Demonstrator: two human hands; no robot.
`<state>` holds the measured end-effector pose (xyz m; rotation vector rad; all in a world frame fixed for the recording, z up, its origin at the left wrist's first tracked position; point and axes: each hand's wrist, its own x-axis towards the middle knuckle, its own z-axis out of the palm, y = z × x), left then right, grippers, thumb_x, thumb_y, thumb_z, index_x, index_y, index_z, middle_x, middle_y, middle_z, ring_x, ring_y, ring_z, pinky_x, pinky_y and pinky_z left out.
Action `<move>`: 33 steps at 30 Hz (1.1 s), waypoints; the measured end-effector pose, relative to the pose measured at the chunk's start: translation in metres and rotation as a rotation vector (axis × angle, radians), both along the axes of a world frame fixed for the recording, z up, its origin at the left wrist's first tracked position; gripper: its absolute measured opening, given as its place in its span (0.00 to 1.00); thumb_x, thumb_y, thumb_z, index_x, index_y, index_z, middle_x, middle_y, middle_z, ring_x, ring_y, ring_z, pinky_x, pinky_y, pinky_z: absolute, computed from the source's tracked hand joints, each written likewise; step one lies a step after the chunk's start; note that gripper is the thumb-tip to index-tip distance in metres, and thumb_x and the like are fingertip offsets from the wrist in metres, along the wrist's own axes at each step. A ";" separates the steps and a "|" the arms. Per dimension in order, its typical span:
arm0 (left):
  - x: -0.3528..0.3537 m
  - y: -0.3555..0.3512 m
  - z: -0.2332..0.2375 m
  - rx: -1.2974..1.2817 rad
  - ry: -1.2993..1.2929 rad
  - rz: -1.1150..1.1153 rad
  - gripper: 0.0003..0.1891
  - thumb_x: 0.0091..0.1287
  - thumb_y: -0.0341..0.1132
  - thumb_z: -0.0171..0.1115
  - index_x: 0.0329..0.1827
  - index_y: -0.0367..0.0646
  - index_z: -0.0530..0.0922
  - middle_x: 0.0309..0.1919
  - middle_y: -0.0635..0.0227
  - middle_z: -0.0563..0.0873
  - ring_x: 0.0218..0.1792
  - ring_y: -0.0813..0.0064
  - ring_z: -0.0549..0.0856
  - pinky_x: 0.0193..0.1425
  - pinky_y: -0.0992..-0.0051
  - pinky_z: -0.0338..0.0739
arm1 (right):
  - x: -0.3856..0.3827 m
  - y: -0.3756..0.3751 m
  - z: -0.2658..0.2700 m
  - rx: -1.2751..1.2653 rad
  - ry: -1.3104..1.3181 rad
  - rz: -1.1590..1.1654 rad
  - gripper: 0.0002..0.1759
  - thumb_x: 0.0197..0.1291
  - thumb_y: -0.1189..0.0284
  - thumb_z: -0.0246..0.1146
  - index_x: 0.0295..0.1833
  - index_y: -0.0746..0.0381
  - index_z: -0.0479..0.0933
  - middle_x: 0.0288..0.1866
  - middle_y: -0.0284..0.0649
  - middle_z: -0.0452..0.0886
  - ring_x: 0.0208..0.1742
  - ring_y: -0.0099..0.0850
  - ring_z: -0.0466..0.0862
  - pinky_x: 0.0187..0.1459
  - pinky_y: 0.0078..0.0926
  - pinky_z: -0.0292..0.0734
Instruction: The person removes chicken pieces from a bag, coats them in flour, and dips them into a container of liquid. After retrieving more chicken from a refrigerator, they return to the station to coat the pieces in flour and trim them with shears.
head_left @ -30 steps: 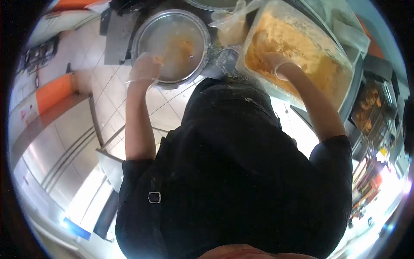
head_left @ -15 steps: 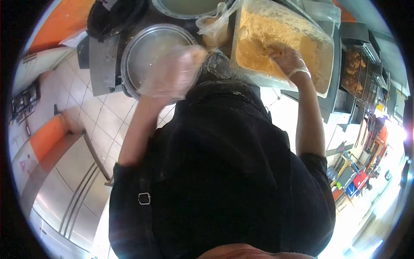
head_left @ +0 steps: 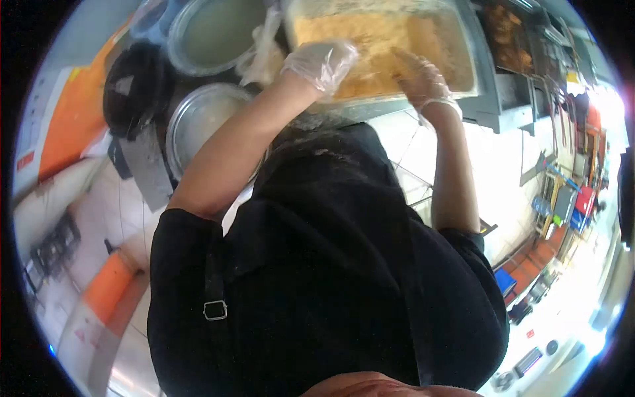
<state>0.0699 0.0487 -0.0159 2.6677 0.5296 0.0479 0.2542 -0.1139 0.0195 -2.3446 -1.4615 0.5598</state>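
Observation:
A clear tub (head_left: 466,89) holds orange-tan breading powder (head_left: 377,36), piled unevenly. My left hand (head_left: 322,66), in a clear plastic glove, is over the tub's left part with its fingers curled in. What they hold, if anything, is hidden. My right hand (head_left: 423,85), also gloved, reaches over the front rim with its fingers stretched towards the powder. Nothing shows in its grasp. Left of the tub stands a round metal bowl (head_left: 173,142) of cloudy liquid, partly covered by my left forearm.
A second round container (head_left: 173,49) of cloudy liquid stands behind the bowl. A translucent plastic bag (head_left: 261,53) lies between it and the tub. A black round object (head_left: 132,89) is at the left. Browned food pieces (head_left: 506,40) sit on a rack to the right.
My left hand has moved from above the metal bowl rightward to the tub. My right hand stays at the breading, its fingers more stretched out. The camera view has shifted.

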 end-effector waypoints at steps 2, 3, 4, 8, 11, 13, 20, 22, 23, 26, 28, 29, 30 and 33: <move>-0.002 -0.007 -0.010 0.004 -0.232 0.025 0.09 0.74 0.38 0.60 0.45 0.43 0.83 0.38 0.53 0.88 0.40 0.49 0.88 0.45 0.55 0.83 | 0.040 -0.025 -0.039 -0.005 -0.271 0.193 0.24 0.73 0.62 0.62 0.71 0.55 0.78 0.68 0.47 0.82 0.67 0.47 0.81 0.69 0.47 0.74; 0.005 0.000 -0.028 0.082 -0.268 -0.063 0.09 0.75 0.38 0.58 0.46 0.44 0.84 0.37 0.52 0.88 0.40 0.49 0.88 0.46 0.53 0.82 | 0.026 -0.024 -0.012 -0.215 -0.353 0.167 0.24 0.74 0.61 0.59 0.71 0.56 0.76 0.63 0.48 0.83 0.61 0.48 0.83 0.64 0.50 0.75; 0.002 -0.003 -0.019 0.101 -0.289 -0.105 0.10 0.75 0.37 0.57 0.48 0.43 0.83 0.38 0.51 0.87 0.41 0.48 0.88 0.47 0.53 0.82 | 0.036 -0.038 -0.033 -0.050 -0.295 0.193 0.23 0.74 0.60 0.60 0.70 0.56 0.75 0.60 0.47 0.84 0.58 0.48 0.83 0.62 0.51 0.75; 0.017 -0.021 0.029 -0.013 0.395 -0.272 0.13 0.73 0.39 0.60 0.45 0.39 0.85 0.47 0.44 0.87 0.51 0.42 0.86 0.54 0.50 0.80 | 0.016 -0.075 0.032 -0.016 0.073 -0.186 0.16 0.70 0.61 0.62 0.61 0.49 0.83 0.57 0.47 0.87 0.59 0.49 0.86 0.60 0.44 0.81; 0.017 -0.013 0.008 -0.031 0.490 -0.402 0.14 0.75 0.41 0.59 0.46 0.38 0.85 0.46 0.45 0.86 0.51 0.44 0.86 0.54 0.53 0.81 | 0.021 -0.115 0.041 -0.008 0.087 -0.370 0.12 0.67 0.64 0.62 0.51 0.55 0.84 0.52 0.48 0.88 0.56 0.50 0.87 0.57 0.48 0.81; 0.000 0.001 -0.025 -0.097 0.041 -0.328 0.13 0.74 0.39 0.60 0.45 0.37 0.84 0.44 0.44 0.86 0.48 0.44 0.86 0.53 0.52 0.81 | 0.024 -0.134 0.037 0.093 0.026 -0.402 0.12 0.67 0.64 0.62 0.50 0.56 0.85 0.51 0.48 0.88 0.55 0.51 0.87 0.57 0.47 0.81; 0.021 0.001 -0.059 0.079 0.149 -0.363 0.10 0.69 0.37 0.62 0.36 0.39 0.80 0.38 0.47 0.83 0.44 0.44 0.84 0.49 0.51 0.78 | 0.012 -0.214 0.049 0.006 0.060 -0.615 0.12 0.67 0.65 0.59 0.48 0.57 0.85 0.47 0.49 0.88 0.53 0.52 0.86 0.56 0.48 0.80; 0.019 0.000 -0.049 0.127 0.196 -0.147 0.09 0.69 0.36 0.62 0.36 0.38 0.80 0.38 0.48 0.84 0.46 0.44 0.84 0.50 0.52 0.79 | 0.013 -0.222 0.029 0.038 0.064 -0.641 0.12 0.67 0.65 0.59 0.48 0.57 0.85 0.47 0.50 0.88 0.53 0.52 0.86 0.56 0.48 0.80; 0.013 0.000 -0.049 0.133 0.200 -0.136 0.09 0.69 0.36 0.62 0.36 0.38 0.80 0.38 0.48 0.84 0.46 0.44 0.84 0.50 0.52 0.79 | 0.015 -0.221 0.021 0.067 0.062 -0.664 0.12 0.67 0.65 0.58 0.48 0.57 0.85 0.47 0.50 0.88 0.53 0.51 0.86 0.56 0.48 0.80; -0.004 -0.018 -0.036 0.073 0.165 -0.277 0.10 0.70 0.36 0.61 0.36 0.37 0.80 0.37 0.48 0.84 0.45 0.44 0.85 0.50 0.51 0.79 | 0.022 -0.203 0.037 -0.036 0.099 -0.586 0.12 0.68 0.65 0.58 0.48 0.57 0.85 0.47 0.49 0.87 0.53 0.51 0.87 0.56 0.47 0.81; -0.016 -0.041 0.005 0.102 0.143 -0.124 0.11 0.71 0.37 0.60 0.38 0.37 0.81 0.36 0.49 0.84 0.43 0.42 0.84 0.49 0.50 0.79 | 0.029 -0.185 0.033 0.021 0.087 -0.540 0.12 0.67 0.65 0.59 0.47 0.57 0.85 0.47 0.49 0.87 0.53 0.51 0.87 0.56 0.47 0.81; -0.027 -0.032 0.000 0.103 0.144 -0.109 0.11 0.71 0.37 0.60 0.38 0.37 0.81 0.36 0.49 0.84 0.43 0.42 0.84 0.49 0.50 0.79 | 0.034 -0.174 0.032 0.075 0.071 -0.501 0.12 0.67 0.66 0.59 0.47 0.58 0.85 0.47 0.49 0.87 0.53 0.50 0.87 0.56 0.47 0.81; -0.041 -0.019 -0.008 0.122 0.153 -0.126 0.14 0.74 0.40 0.61 0.45 0.36 0.82 0.40 0.47 0.86 0.44 0.42 0.86 0.48 0.52 0.80 | 0.039 -0.163 0.033 0.079 0.071 -0.483 0.12 0.67 0.66 0.59 0.47 0.58 0.85 0.47 0.49 0.87 0.53 0.50 0.87 0.56 0.47 0.81; -0.079 0.000 -0.024 0.141 0.144 -0.127 0.17 0.76 0.43 0.62 0.54 0.36 0.83 0.44 0.46 0.88 0.46 0.46 0.88 0.49 0.56 0.82 | 0.047 -0.130 0.048 0.106 0.090 -0.391 0.10 0.67 0.68 0.59 0.46 0.56 0.85 0.47 0.47 0.88 0.51 0.50 0.87 0.55 0.46 0.81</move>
